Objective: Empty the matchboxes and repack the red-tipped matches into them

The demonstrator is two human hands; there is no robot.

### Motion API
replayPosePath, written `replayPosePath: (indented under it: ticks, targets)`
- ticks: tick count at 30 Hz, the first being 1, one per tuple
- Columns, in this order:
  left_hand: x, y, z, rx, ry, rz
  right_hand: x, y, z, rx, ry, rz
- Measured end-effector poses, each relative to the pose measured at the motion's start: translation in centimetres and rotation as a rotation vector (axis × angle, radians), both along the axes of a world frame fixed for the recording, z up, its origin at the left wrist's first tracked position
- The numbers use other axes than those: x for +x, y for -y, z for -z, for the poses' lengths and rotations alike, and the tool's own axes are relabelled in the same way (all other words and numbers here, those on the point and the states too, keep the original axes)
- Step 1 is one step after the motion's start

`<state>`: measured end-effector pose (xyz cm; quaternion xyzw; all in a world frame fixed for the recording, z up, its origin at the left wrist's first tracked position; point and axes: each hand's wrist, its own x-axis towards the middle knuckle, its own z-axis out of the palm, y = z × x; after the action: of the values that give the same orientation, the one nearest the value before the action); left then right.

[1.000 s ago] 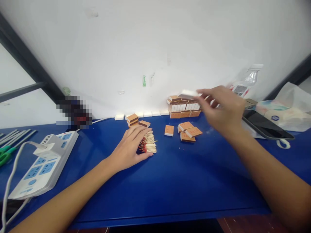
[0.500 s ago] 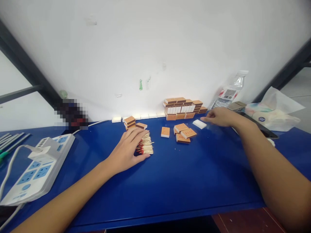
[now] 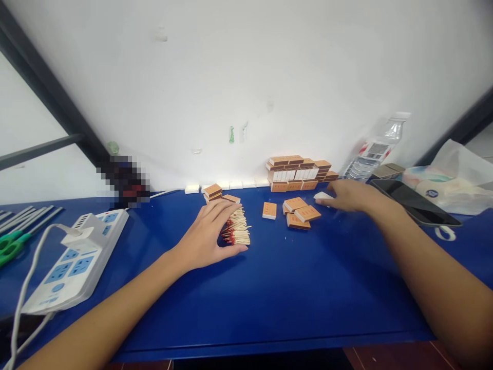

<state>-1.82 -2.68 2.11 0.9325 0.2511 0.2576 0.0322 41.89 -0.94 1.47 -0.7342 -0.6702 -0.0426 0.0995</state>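
My left hand lies on a pile of red-tipped matches on the blue table, fingers over the pile and thumb along its near side. My right hand rests on the table further right. Its fingers are together and closed on the right end of a white matchbox tray that lies flat. Between the hands lie a few loose orange matchbox sleeves and a single one. A short stack of sleeves stands just beyond the matches.
A stack of orange boxes and white trays and a row of white trays stand against the wall. A bottle, phone and plastic bag are right; a power strip and scissors left.
My right hand came down from the box stack with the white tray, laid it on the table and now rests over its end. The left hand stayed on the matches.
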Motion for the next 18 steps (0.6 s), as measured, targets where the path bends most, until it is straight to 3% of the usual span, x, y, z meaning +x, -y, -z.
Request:
replayPosePath:
  ticks: [3,5,7,9,13,18]
  targets:
    - [0.0,-0.2,-0.1,0.021,0.06,-0.001,-0.7,0.2,-0.9,-0.145,0.073,0.099]
    - [0.0,-0.2,0.0,0.045,0.092,-0.001,-2.9,0.9,-2.3,-0.049,0.033,0.037]
    - [0.1,0.0,0.1,0.069,0.126,0.008,-6.2,2.1,-3.6,0.103,-0.101,-0.128]
    - [0.3,0.3,0.2,0.084,0.15,0.016,-10.1,3.5,-4.3,0.177,-0.299,-0.383]
    - [0.5,0.8,0.4,0.087,0.155,0.03,-16.7,6.2,-3.2,0.142,-0.356,-0.787]
    - [0.5,0.5,0.8,0.088,0.16,0.132,-19.0,7.0,-0.7,0.2,-0.311,-0.882]
